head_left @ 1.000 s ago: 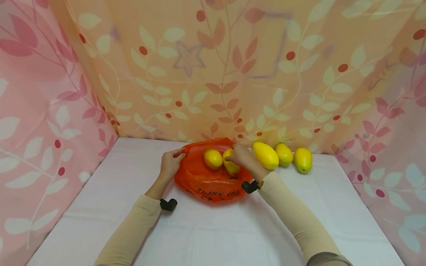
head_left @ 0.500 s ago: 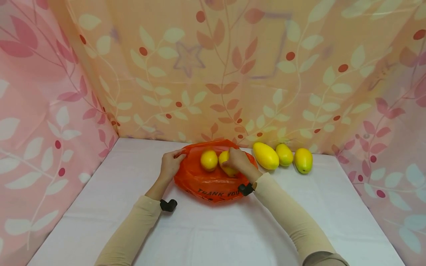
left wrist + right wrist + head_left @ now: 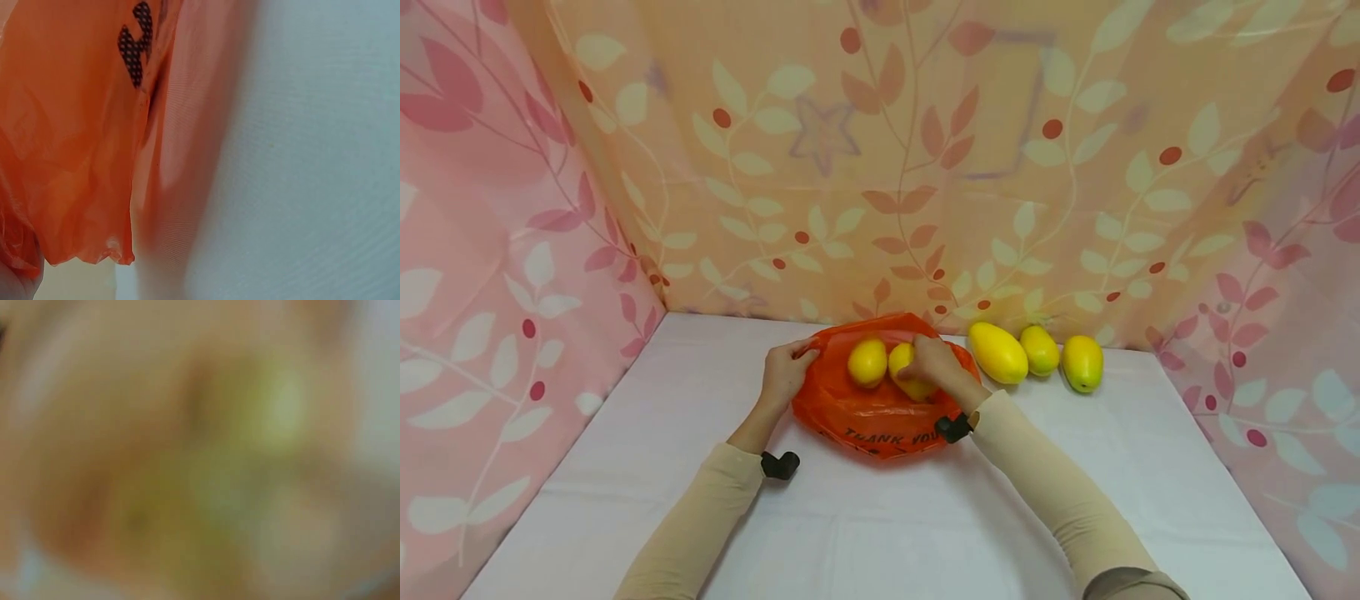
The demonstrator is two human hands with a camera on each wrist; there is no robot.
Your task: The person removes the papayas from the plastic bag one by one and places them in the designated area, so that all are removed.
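Gripping the red bag point(image 3: 865, 404) by its edge: left hand point(image 3: 784, 369), forearm point(image 3: 696, 521) slanting inward. Right hand point(image 3: 938, 362), likewise angled, fingers curled around one mango point(image 3: 915, 388); second mango point(image 3: 867, 363) between both hands.

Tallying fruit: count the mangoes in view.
5: one mango in the red plastic bag, a second mango gripped there by the right hand, a left mango, middle mango and right mango on the table to the bag's right. The bag may hide more.

Left fingers point(image 3: 802, 347) pinched, right fingers point(image 3: 922, 348) curled.
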